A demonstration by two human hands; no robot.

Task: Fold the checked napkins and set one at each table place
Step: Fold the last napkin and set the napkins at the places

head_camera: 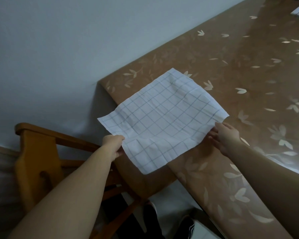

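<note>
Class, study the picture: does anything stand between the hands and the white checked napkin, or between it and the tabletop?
Nothing visible does. The left hand and right hand hold the white checked cloth napkin by its edges over a corner of the brown leaf-patterned tablecloth. The wooden chair stands to the left.

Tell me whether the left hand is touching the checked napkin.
Touching. The head view shows the left hand pinching the near edge of the napkin, the cloth running straight into its fingers.

Checked napkin (162,121) spread open over tablecloth's (240,75) near-left corner | left hand (113,144) pinches its near edge | right hand (226,137) holds right edge | wooden chair (40,152) beside table.
</note>
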